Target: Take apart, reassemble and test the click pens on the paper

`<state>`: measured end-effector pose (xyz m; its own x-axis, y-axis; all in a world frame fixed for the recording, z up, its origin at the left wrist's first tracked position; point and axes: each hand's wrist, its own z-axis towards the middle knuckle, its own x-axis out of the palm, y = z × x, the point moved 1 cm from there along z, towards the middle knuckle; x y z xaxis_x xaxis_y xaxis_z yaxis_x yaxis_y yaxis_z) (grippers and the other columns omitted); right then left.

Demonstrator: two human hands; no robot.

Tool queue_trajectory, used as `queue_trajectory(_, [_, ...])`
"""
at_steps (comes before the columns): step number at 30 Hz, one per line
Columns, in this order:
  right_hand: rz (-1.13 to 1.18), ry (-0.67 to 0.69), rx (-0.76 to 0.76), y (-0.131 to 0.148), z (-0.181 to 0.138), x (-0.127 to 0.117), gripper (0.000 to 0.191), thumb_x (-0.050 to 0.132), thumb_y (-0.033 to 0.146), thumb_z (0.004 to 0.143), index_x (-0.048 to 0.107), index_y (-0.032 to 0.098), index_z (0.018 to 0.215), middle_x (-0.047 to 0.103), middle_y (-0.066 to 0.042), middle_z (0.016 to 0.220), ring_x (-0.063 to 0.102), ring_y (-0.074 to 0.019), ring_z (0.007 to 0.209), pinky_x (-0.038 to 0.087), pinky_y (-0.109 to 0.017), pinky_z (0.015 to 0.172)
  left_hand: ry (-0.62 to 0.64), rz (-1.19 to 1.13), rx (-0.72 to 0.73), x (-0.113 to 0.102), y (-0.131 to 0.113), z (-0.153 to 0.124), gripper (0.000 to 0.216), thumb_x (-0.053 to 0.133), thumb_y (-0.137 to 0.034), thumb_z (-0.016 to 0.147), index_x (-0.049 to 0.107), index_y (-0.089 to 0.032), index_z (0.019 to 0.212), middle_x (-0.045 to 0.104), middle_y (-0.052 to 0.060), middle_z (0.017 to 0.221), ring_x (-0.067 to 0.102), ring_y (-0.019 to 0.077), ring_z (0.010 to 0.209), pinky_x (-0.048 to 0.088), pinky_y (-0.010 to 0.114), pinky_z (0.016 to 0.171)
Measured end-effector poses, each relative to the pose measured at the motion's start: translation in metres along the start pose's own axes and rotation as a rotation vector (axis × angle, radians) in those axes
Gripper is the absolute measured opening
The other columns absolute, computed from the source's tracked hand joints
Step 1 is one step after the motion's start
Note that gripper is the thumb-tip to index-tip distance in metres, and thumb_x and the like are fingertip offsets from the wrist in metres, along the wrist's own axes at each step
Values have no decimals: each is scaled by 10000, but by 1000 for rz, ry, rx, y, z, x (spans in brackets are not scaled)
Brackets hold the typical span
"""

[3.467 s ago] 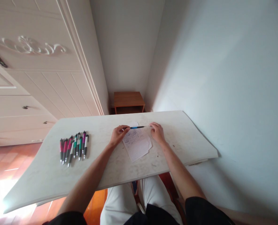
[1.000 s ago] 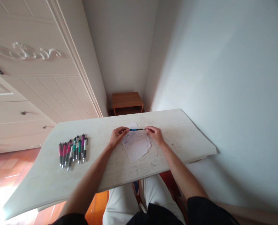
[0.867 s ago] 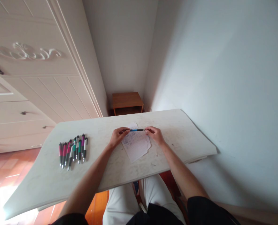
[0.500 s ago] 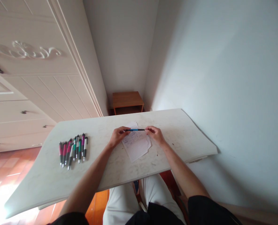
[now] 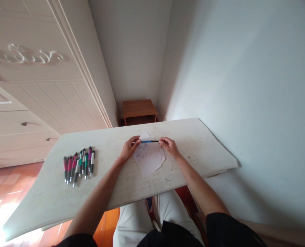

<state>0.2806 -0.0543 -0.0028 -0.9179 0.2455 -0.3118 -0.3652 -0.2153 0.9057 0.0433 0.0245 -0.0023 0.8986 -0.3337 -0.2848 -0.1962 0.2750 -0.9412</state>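
Observation:
A blue and black pen (image 5: pixel 149 141) lies level between my two hands, just above a scribbled sheet of paper (image 5: pixel 149 160) on the white table (image 5: pixel 183 133). My left hand (image 5: pixel 128 149) pinches the pen's left end. My right hand (image 5: pixel 168 146) pinches its right tip with curled fingers. Both hands hover over the far edge of the paper.
A row of several pens (image 5: pixel 77 165) with pink, green and white barrels lies on the table's left part. A white wardrobe (image 5: pixel 39 85) stands to the left, a small wooden stand (image 5: pixel 139 110) beyond the table, and a pale wall (image 5: pixel 245 85) close on the right.
3.5 s ago my right hand lay flat on the paper apart from the pen; since then it has closed on the pen's right tip. Over the last second little has moved.

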Motion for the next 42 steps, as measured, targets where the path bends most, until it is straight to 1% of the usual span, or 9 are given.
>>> queue_trajectory(3, [3,-9,-7,1,0,0,250,572,423,825,628,180,842,663,-27,751,633,-162,612,520,-275,621,-32,109,21,1,1,0,492,484,-584,869,701,-153,968,706,72,853,630,205,808,491,297,749])
queue_trajectory(6, [-1,-18,-8,0,-1,0,242,570,415,826,626,181,852,663,-30,759,631,-161,611,524,-279,623,-11,165,29,1,2,1,435,486,-540,873,706,-168,823,681,44,733,608,190,733,479,290,718])
queue_trajectory(11, [-20,-35,-9,-1,-1,0,258,571,430,822,633,183,856,669,-28,741,630,-163,598,527,-285,620,-55,123,56,-1,0,0,310,616,-440,785,711,-198,953,711,66,946,616,190,796,491,303,734])
queue_trajectory(16, [-11,-47,-19,1,-1,1,243,580,416,821,635,182,856,672,-32,757,633,-168,593,523,-289,616,-96,45,95,-2,-4,-1,474,697,-432,731,638,-182,1130,659,106,1155,620,221,992,499,301,781])
queue_trajectory(23, [-2,-54,-1,4,-2,0,248,583,426,818,626,183,844,658,-27,745,626,-165,595,519,-281,613,-59,109,45,0,-1,0,422,477,-513,883,709,-164,935,708,58,769,642,217,811,481,318,782])
queue_trajectory(29, [-7,-57,-4,2,-1,0,269,580,446,824,626,182,849,662,-30,750,619,-161,586,513,-279,607,-81,119,87,-2,-1,0,279,609,-408,800,717,-195,945,714,62,935,612,178,770,491,300,750])
queue_trajectory(33, [-16,-58,-25,2,-2,0,257,583,430,830,635,180,849,663,-32,739,617,-162,582,509,-278,609,-80,80,99,-1,-6,-3,377,650,-438,788,677,-181,1062,694,78,1013,621,176,807,495,283,731])
queue_trajectory(38, [-34,-57,-39,3,-1,0,277,582,451,835,631,178,843,668,-28,740,607,-148,562,501,-262,582,-66,140,60,2,-2,-1,418,469,-511,898,691,-164,973,716,65,913,633,204,838,486,304,767])
queue_trajectory(42, [-25,-68,-54,2,-1,0,273,581,445,840,624,175,844,668,-29,749,605,-143,553,494,-259,572,-32,209,114,3,3,1,307,510,-434,880,704,-198,903,707,36,798,626,198,791,487,316,773])
